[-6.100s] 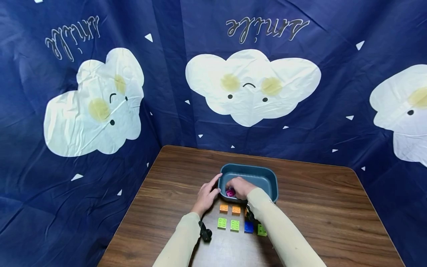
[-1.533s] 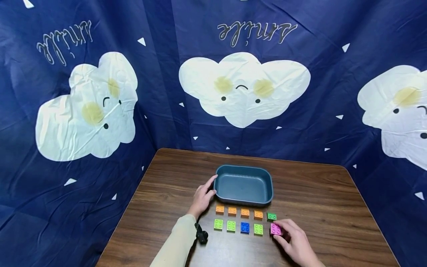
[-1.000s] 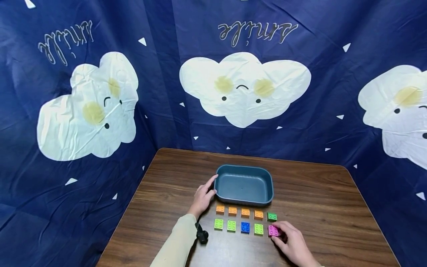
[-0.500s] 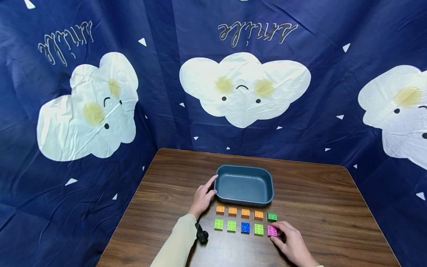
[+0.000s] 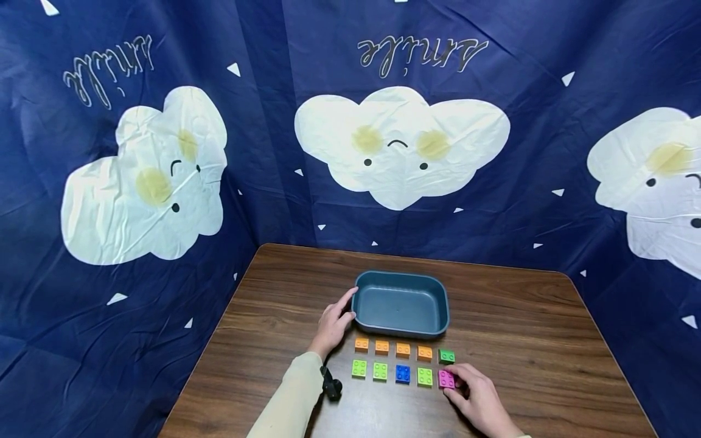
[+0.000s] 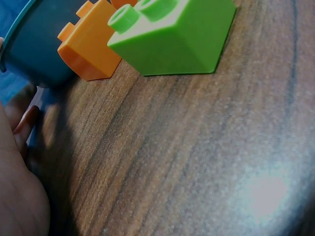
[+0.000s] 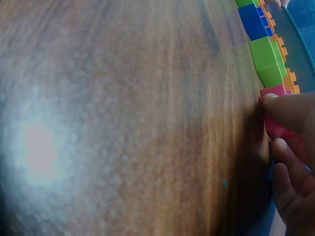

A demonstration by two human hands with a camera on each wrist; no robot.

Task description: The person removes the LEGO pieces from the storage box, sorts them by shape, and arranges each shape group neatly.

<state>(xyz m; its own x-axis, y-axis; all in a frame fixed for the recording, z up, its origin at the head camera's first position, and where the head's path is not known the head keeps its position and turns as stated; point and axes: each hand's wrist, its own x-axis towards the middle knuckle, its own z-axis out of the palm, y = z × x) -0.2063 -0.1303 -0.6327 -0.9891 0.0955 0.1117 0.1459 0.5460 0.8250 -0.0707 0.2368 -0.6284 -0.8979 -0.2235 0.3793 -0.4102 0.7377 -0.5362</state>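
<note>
My right hand (image 5: 477, 396) pinches a pink toy brick (image 5: 446, 379) between thumb and fingers. This brick sits on the table at the right end of the front row, beside a lime brick (image 5: 424, 376). In the right wrist view, the thumb rests against the pink brick (image 7: 279, 129). With fingers extended, my left hand (image 5: 331, 325) touches the left side of a dark teal basin (image 5: 402, 333). The basin has nothing in it. A dark green brick (image 5: 446, 356) lies just behind the pink one.
Several orange bricks (image 5: 403, 349) form the back row in front of the basin. The front row also has lime bricks (image 5: 358, 368) and a blue brick (image 5: 402, 373). Beyond the wooden table (image 5: 520, 328) hangs a dark blue cloud-print cloth (image 5: 274, 152).
My right hand has gone from inside the basin, at a pink brick, to the front row's right end. There it has slid the pink brick slightly left. My left hand has stayed at the basin.
</note>
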